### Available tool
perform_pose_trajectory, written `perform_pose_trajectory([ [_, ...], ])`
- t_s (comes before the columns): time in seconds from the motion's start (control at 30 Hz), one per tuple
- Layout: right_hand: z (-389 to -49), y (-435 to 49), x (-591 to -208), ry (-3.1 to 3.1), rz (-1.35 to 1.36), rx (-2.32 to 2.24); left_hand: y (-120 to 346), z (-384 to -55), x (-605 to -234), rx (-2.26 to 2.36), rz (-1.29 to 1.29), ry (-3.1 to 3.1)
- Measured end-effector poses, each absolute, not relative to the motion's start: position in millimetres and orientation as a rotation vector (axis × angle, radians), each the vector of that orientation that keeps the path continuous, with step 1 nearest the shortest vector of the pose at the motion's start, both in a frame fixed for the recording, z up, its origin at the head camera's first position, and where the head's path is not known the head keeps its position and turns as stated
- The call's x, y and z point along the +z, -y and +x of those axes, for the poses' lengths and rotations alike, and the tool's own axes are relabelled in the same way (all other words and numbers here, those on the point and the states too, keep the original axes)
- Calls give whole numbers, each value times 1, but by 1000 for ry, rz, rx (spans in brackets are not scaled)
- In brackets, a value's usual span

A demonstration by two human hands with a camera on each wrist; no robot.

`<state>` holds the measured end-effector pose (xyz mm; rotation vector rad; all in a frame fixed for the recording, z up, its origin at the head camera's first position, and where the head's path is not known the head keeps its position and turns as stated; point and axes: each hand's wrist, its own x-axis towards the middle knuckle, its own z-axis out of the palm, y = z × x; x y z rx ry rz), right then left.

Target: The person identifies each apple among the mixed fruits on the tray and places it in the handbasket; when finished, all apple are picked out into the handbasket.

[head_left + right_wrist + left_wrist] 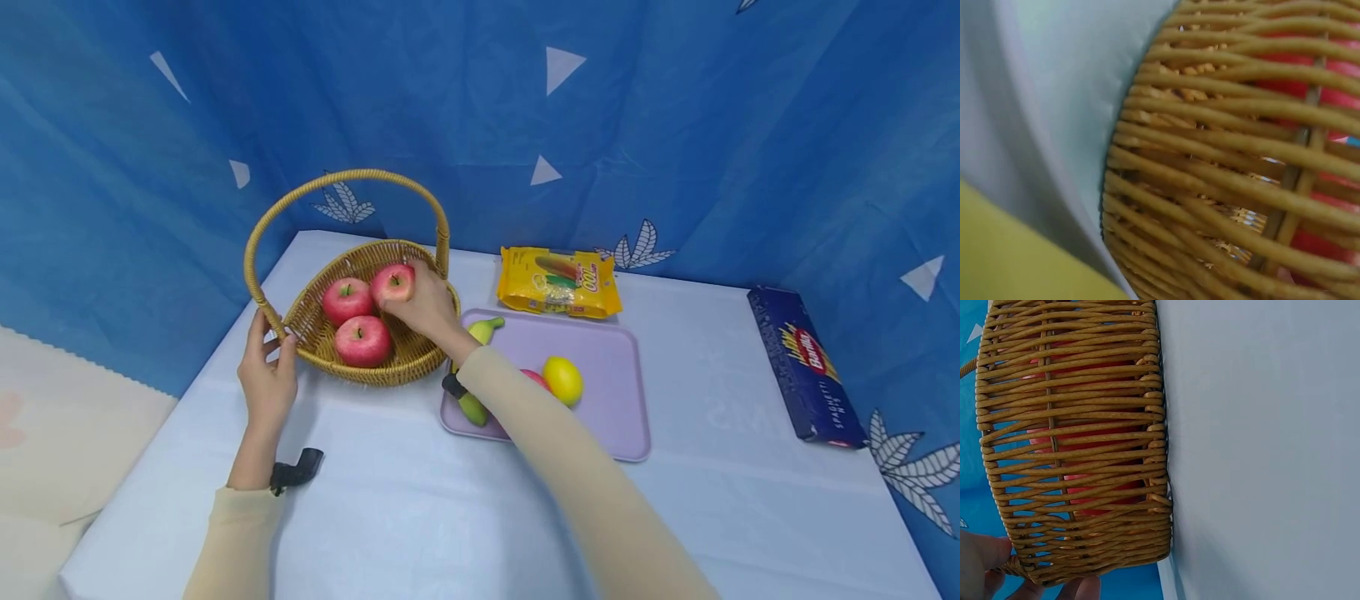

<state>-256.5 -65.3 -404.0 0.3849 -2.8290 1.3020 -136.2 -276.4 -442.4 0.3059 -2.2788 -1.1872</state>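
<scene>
A wicker basket (pixel 401 371) with a tall arched handle stands at the left of the table. My left hand (pixel 270 375) grips its left rim where the handle meets it; the left wrist view shows fingertips (pixel 1088 589) around the wickerwork (pixel 1104 456). Inside the basket, my right hand (pixel 426 300) holds a red apple (pixel 393 283) between thumb and fingers. Two more apples lie there, one on the left (pixel 347 300) and one nearer the front (pixel 363 341). The right wrist view shows the basket's side (pixel 1210 156) with red behind the weave; the right hand is barely visible there.
Right of the basket, a lilac tray (pixel 615 417) carries a banana (pixel 472 407), a yellow lemon (pixel 562 380) and a partly hidden reddish fruit (pixel 536 379). Behind it lies a yellow packet (pixel 558 283). A blue spaghetti box (pixel 806 367) lies at the right. My right forearm crosses over the tray.
</scene>
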Motion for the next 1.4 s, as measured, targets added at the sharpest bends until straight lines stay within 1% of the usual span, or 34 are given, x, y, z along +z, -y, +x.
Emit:
perform_pose_trajectory([
  [0.23, -265, 73, -413, 2939, 327, 1175, 275, -136, -444, -1201, 321, 2293],
  [0.4, -270, 76, -415, 2936, 318, 1209, 277, -137, -445, -1175, 305, 2280],
  [0.67, -271, 78, -417, 2979, 322, 1197, 277, -136, -442, -1177, 339, 2304],
  [1.4, -274, 80, -419, 3040, 333, 1138, 277, -137, -444, -1185, 301, 2273],
])
